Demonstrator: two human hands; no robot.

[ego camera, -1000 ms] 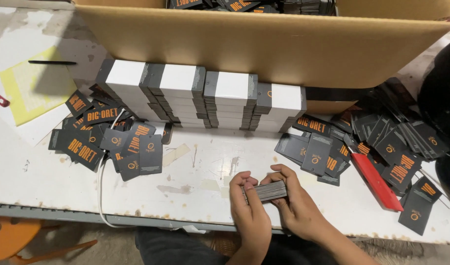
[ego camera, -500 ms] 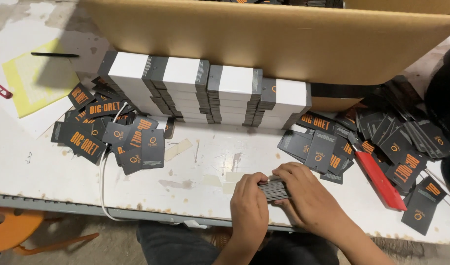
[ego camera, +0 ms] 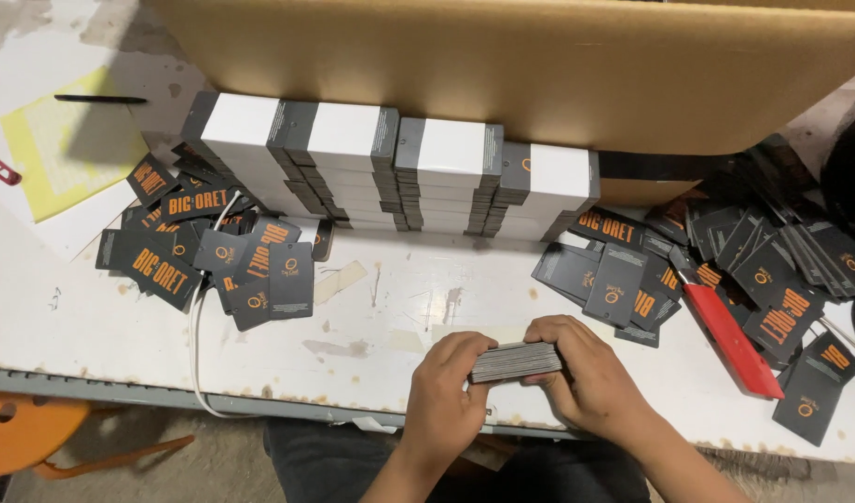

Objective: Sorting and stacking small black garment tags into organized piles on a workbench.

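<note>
Squaring a small stack of dark tags (ego camera: 516, 360) at 6 o'clock on the worktop (ego camera: 371, 307), you have both hands closed on it: left hand (ego camera: 446, 391) at one end, right hand (ego camera: 586, 377) at the other. Press evenly from both ends and tap the long edge on the worktop so no tag sticks out, clear of the loose tags (ego camera: 623, 279) at 2 o'clock.

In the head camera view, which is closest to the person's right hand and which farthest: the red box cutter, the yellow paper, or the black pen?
From the right hand:
1. Red box cutter, just to its right on the table, beside the loose dark tags.
2. Yellow paper, far off at the upper left.
3. Black pen, lying along the yellow paper's top edge, slightly farther back.
</note>
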